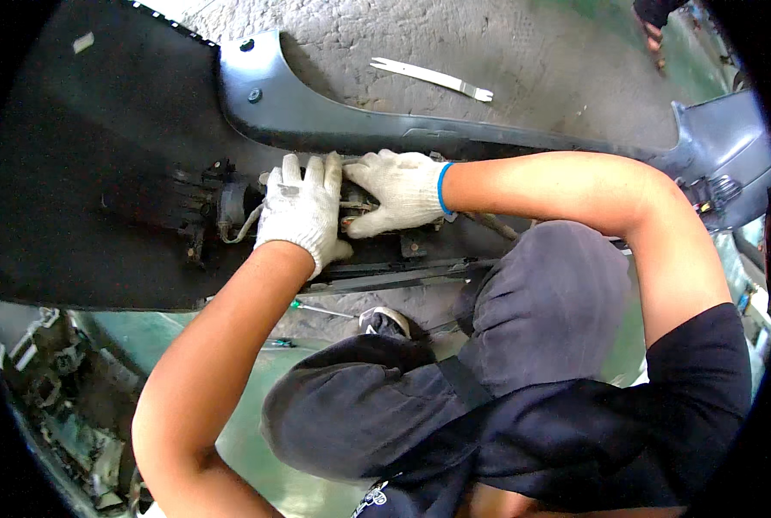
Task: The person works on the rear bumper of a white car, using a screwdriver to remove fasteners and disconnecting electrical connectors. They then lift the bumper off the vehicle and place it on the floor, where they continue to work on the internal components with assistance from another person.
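Observation:
My left hand (pixel 303 203), in a white knit glove, lies palm down with its fingers stretched out on a dark part inside a long moulded car panel (pixel 351 129). Just to its right is my right hand (pixel 407 192), gloved too, its cuff edged in blue. Its thumb and fingers are spread apart around thin wiring (pixel 359 205), and its fingertips reach the left hand. What lies under both palms is hidden. Left of my left hand sits a black fitting with a grey round collar (pixel 232 205), joined to a pale cable (pixel 245 226).
Beyond the panel, a white forked pry tool (pixel 437 79) lies on the rough grey surface. A green-handled screwdriver (pixel 297 305) is near my shoe (pixel 385 323). Scrap parts (pixel 75 406) are heaped at the lower left. Another person's hand (pixel 653 39) shows at the upper right.

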Action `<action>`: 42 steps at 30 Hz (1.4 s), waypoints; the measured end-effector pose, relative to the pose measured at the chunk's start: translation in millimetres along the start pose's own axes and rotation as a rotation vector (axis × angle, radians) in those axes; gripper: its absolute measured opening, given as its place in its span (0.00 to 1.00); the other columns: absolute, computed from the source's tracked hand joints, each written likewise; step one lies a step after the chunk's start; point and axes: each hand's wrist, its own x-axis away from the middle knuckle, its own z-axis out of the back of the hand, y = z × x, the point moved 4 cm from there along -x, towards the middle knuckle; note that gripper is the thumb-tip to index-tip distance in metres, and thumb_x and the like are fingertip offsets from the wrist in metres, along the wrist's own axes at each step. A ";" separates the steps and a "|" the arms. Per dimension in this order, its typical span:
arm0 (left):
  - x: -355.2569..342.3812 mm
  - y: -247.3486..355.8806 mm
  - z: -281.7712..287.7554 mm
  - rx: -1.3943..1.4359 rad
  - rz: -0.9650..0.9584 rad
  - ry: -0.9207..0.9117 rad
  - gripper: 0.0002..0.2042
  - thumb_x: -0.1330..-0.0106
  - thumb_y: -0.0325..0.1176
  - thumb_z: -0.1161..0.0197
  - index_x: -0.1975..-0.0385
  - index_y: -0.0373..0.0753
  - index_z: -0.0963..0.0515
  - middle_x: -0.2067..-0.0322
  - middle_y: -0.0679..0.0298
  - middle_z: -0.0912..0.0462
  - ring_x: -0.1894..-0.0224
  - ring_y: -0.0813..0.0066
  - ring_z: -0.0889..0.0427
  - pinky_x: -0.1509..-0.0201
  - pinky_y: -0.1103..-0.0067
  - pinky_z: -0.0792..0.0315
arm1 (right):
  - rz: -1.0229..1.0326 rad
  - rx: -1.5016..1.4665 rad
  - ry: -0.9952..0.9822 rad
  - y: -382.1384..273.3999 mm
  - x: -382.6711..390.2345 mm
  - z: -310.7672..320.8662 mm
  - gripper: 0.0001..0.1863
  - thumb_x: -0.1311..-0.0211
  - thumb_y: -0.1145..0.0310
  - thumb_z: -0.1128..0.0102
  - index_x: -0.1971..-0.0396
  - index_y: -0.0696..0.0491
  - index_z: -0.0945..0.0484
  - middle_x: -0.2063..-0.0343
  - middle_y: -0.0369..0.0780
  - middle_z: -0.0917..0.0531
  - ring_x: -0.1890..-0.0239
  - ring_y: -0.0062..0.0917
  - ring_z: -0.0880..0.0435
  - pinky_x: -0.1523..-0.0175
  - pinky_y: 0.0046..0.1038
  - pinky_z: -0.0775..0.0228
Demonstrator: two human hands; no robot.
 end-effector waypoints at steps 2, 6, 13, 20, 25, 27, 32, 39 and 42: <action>-7.5 2.4 2.1 -0.053 0.057 -0.070 0.58 0.56 0.55 0.12 0.24 0.35 0.34 0.30 0.52 0.25 0.28 0.42 0.31 0.23 0.55 0.34 | 0.002 -0.039 0.069 1.3 -6.8 -8.3 0.49 0.43 0.32 0.32 0.37 0.63 0.20 0.38 0.60 0.18 0.37 0.54 0.17 0.30 0.47 0.24; -23.9 9.6 0.9 -0.011 0.045 -0.208 0.54 0.54 0.58 0.14 0.28 0.35 0.29 0.36 0.51 0.21 0.29 0.42 0.29 0.26 0.54 0.31 | -0.061 -0.118 0.115 10.4 -4.1 -15.2 0.49 0.47 0.33 0.31 0.38 0.61 0.19 0.40 0.57 0.17 0.36 0.52 0.19 0.29 0.46 0.24; -26.1 11.9 5.2 -0.045 -0.028 -0.207 0.47 0.52 0.58 0.16 0.34 0.35 0.23 0.37 0.51 0.20 0.32 0.43 0.26 0.26 0.55 0.30 | -0.103 -0.189 0.117 12.0 1.5 -18.9 0.46 0.49 0.36 0.30 0.39 0.60 0.19 0.40 0.57 0.17 0.35 0.52 0.20 0.30 0.48 0.25; -23.6 7.5 -0.3 -0.030 -0.068 -0.094 0.41 0.52 0.57 0.18 0.41 0.36 0.19 0.43 0.52 0.19 0.36 0.44 0.25 0.31 0.55 0.29 | -0.118 -0.115 0.130 -2.0 -7.6 -14.5 0.39 0.49 0.41 0.28 0.46 0.58 0.12 0.44 0.53 0.13 0.37 0.47 0.16 0.34 0.50 0.22; -27.0 11.4 -7.5 -0.040 -0.074 -0.105 0.42 0.51 0.57 0.18 0.39 0.36 0.20 0.41 0.53 0.19 0.36 0.44 0.26 0.30 0.55 0.30 | -0.128 -0.076 0.085 -2.8 -11.4 -15.8 0.38 0.46 0.43 0.30 0.46 0.62 0.15 0.46 0.55 0.13 0.40 0.47 0.16 0.36 0.48 0.22; -19.0 7.1 0.6 -0.072 -0.030 -0.167 0.43 0.51 0.56 0.18 0.37 0.36 0.22 0.39 0.52 0.20 0.35 0.44 0.27 0.29 0.55 0.30 | -0.096 -0.094 0.114 -9.8 -13.9 -14.3 0.38 0.47 0.43 0.30 0.47 0.62 0.14 0.46 0.55 0.13 0.40 0.47 0.16 0.36 0.47 0.22; -28.6 8.3 -5.9 -0.064 -0.081 -0.213 0.44 0.51 0.53 0.19 0.35 0.36 0.23 0.36 0.52 0.21 0.35 0.43 0.27 0.28 0.55 0.30 | -0.100 -0.109 0.194 -1.6 -12.6 -25.0 0.38 0.50 0.43 0.28 0.49 0.61 0.13 0.46 0.53 0.12 0.39 0.46 0.17 0.35 0.47 0.24; -21.6 3.6 -2.7 -0.031 -0.068 -0.137 0.41 0.54 0.52 0.19 0.37 0.39 0.21 0.37 0.54 0.20 0.37 0.43 0.25 0.31 0.55 0.27 | -0.033 -0.122 0.254 -7.0 -8.6 -23.0 0.37 0.50 0.45 0.29 0.50 0.62 0.14 0.49 0.54 0.12 0.41 0.47 0.16 0.36 0.48 0.24; -22.8 -0.8 -4.1 -0.023 -0.076 -0.185 0.41 0.55 0.52 0.18 0.38 0.40 0.20 0.38 0.56 0.19 0.38 0.44 0.24 0.31 0.55 0.27 | -0.027 -0.112 0.265 -8.9 -9.6 -23.9 0.37 0.50 0.45 0.29 0.50 0.63 0.14 0.50 0.54 0.12 0.42 0.47 0.15 0.36 0.47 0.23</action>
